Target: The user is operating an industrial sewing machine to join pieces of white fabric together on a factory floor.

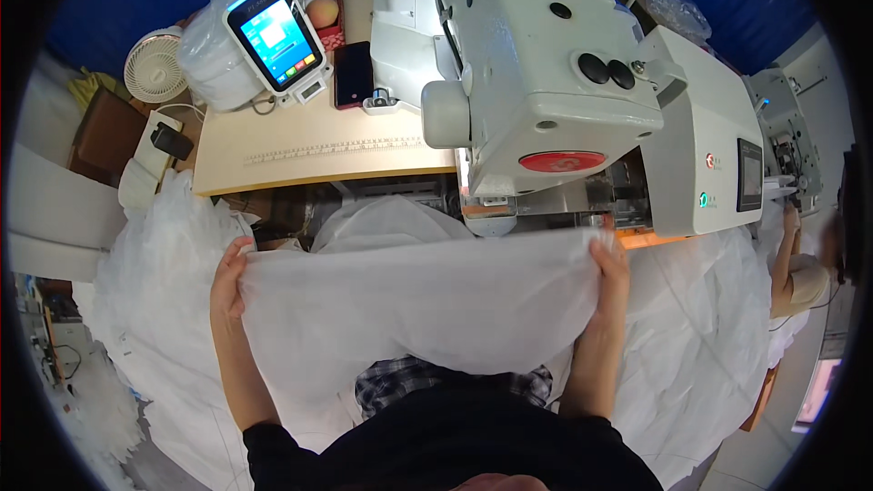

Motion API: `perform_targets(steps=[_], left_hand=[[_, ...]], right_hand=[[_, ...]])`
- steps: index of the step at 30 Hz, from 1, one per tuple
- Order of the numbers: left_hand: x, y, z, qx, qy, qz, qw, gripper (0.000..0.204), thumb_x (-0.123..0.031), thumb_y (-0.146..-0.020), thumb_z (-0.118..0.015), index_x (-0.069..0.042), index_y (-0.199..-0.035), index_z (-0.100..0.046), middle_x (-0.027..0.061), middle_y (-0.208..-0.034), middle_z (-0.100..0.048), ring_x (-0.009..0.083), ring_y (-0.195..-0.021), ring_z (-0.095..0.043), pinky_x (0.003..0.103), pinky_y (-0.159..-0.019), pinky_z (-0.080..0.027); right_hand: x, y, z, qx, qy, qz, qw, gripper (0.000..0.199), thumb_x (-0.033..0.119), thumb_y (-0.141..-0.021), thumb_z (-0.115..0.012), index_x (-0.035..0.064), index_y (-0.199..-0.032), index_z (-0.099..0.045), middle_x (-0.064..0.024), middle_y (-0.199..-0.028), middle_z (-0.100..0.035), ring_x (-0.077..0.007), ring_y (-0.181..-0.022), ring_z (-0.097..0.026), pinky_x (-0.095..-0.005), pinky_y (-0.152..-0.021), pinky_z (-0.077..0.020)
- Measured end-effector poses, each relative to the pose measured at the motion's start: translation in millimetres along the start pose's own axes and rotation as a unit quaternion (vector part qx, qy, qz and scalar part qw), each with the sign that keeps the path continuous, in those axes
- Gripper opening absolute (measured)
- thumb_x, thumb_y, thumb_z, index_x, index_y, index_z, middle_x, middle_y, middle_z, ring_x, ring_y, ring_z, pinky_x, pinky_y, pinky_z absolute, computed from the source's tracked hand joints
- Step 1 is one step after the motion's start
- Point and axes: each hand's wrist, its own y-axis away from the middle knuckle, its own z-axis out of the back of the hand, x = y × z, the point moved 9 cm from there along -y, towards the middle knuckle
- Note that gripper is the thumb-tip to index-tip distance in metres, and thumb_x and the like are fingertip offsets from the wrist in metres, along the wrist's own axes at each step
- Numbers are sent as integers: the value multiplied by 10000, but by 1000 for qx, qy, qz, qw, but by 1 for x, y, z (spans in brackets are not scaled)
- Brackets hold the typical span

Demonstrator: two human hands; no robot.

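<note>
Sat at a big white sewing machine [536, 64], holding a sheet of thin white fabric [418, 305] stretched flat between 2 hands. Left hand [229, 284] closed around the fabric's left edge, fingers curled over the top corner. Right hand [611, 265] pinching the right edge, just near of the machine's needle area. Fabric hanging in front of the body, sagging a bit at the near side, covering most of the lap; a bit of plaid cloth [400, 380] peeking out under it.

More white fabric heaped everywhere: a big pile [155, 291] on the left, another [700, 327] on the right, plus a bundle [386, 218] tucked under the table edge just beyond the held sheet.

On the far side, a pale wooden table top [300, 150] with a printed ruler strip along it. Sitting on it: a small touchscreen terminal [275, 36] with a blue display, a dark phone [353, 75] lying flat beside it, a clear plastic bag [214, 50] of white stuff. Little white desk fan [155, 65] off the far left. Grey control box with a small screen [718, 145] to the right of the machine head. Another person's arm [784, 259] visible at the far right edge.
</note>
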Motion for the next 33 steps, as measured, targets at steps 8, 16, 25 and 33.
perform_targets(steps=[8,16,25,33], left_hand=[[-61,48,-53,-146,-583,-306,738,260,-153,-835,-642,-37,-652,-499,33,-604,-487,105,-595,-470,279,-531,-369],[-38,4,-123,7,-383,-215,898,254,-128,-826,-646,-35,-648,-491,15,-615,-463,87,-596,-390,250,-533,-345],[-9,42,-27,-2,-555,-201,807,43,-68,-761,-641,-48,-743,-608,60,-704,-602,164,-626,-554,292,-570,-402],[-36,72,29,-87,-492,-147,854,111,-45,-719,-639,-98,-810,-675,39,-778,-632,236,-767,-545,368,-713,-404]], right_hand=[[72,-37,-6,-89,28,133,987,217,207,-812,-654,8,-781,-572,-177,-652,-567,-364,-634,-558,-412,-572,-433],[0,-76,9,-133,282,42,949,267,246,-848,-572,-20,-868,-570,-234,-811,-582,-410,-786,-547,-480,-692,-422],[10,-67,0,-220,269,78,934,366,289,-842,-568,-24,-1031,-544,-216,-1030,-540,-397,-957,-501,-497,-796,-387],[87,-22,-17,-70,160,242,954,328,219,-852,-580,-8,-1088,-562,-203,-1164,-542,-368,-1086,-488,-451,-926,-366]])
